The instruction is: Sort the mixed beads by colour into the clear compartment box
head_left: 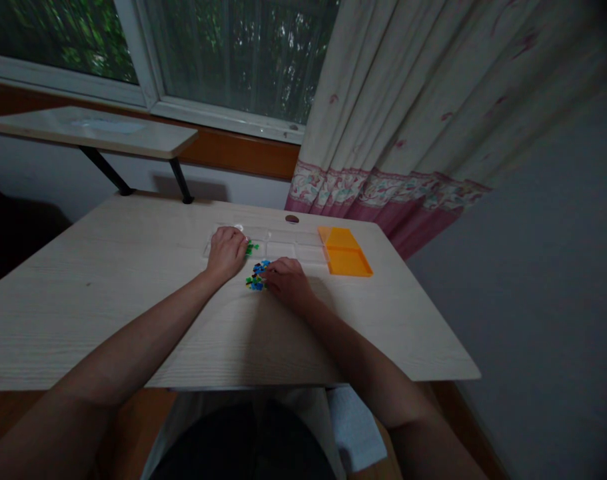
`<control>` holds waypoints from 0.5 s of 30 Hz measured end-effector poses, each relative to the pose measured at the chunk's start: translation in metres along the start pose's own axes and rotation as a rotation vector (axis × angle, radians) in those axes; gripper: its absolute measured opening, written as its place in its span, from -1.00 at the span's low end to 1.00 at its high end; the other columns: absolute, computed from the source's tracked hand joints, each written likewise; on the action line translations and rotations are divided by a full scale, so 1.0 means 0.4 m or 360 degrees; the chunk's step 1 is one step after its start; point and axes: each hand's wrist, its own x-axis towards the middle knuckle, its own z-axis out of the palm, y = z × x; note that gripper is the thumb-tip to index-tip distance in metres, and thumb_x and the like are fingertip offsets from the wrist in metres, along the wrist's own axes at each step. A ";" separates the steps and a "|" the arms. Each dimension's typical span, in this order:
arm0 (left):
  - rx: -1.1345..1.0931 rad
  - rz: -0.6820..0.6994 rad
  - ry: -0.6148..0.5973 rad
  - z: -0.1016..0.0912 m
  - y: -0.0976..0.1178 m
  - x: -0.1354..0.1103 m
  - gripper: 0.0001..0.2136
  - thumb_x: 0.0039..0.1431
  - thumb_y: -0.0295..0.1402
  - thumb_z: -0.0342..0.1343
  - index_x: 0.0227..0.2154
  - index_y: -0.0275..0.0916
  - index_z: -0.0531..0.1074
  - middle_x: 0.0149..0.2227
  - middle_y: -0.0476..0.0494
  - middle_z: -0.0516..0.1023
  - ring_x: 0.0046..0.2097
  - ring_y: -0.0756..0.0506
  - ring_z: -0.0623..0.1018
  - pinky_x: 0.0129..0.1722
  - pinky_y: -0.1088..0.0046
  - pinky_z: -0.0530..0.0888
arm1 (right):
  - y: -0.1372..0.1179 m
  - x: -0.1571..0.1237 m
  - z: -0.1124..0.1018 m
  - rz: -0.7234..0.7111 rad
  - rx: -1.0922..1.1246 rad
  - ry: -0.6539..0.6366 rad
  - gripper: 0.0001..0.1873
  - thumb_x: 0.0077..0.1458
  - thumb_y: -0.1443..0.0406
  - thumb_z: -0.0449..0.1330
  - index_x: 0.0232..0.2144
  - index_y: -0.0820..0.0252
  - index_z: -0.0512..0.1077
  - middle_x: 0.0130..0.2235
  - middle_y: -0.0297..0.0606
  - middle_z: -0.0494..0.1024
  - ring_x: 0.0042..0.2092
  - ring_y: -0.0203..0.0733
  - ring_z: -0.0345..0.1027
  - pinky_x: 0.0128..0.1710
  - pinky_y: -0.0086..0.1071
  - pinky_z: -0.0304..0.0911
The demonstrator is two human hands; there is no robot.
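A small heap of blue, green and dark beads (256,275) lies on the light wooden table (133,280). My right hand (288,280) rests beside the heap, fingers curled and touching its right edge; what they pinch is hidden. My left hand (227,252) lies over the left end of a clear compartment tray (293,245), fingers bent down, next to a few green beads (252,248) in the tray.
An orange lid (344,251) lies against the tray's right end. A cable hole (292,219) sits behind the tray. A white shelf (93,130) stands at the back left under the window. A patterned curtain (408,133) hangs at the right.
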 end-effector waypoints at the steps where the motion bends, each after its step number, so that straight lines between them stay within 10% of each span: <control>1: 0.0003 -0.0002 -0.0007 -0.002 0.002 0.000 -0.67 0.36 -0.24 -0.16 -0.28 -0.25 0.49 -0.16 -0.26 0.46 -0.04 -0.25 0.34 0.02 0.11 0.29 | -0.001 0.000 0.001 -0.0009 -0.0003 0.0003 -0.82 0.20 0.27 0.23 -0.14 0.05 0.56 -0.09 -0.23 0.55 -0.02 -0.12 0.26 -0.04 -0.26 0.06; 15: -0.0043 -0.0104 0.0009 -0.004 0.008 -0.001 -0.70 0.33 -0.21 -0.11 -0.24 -0.23 0.49 -0.15 -0.25 0.47 -0.02 -0.27 0.35 0.04 0.10 0.28 | 0.030 -0.006 0.017 0.0202 0.0201 0.0254 -0.87 0.19 0.30 0.22 -0.27 0.09 0.59 -0.20 -0.23 0.58 -0.06 -0.11 0.31 -0.07 -0.23 0.11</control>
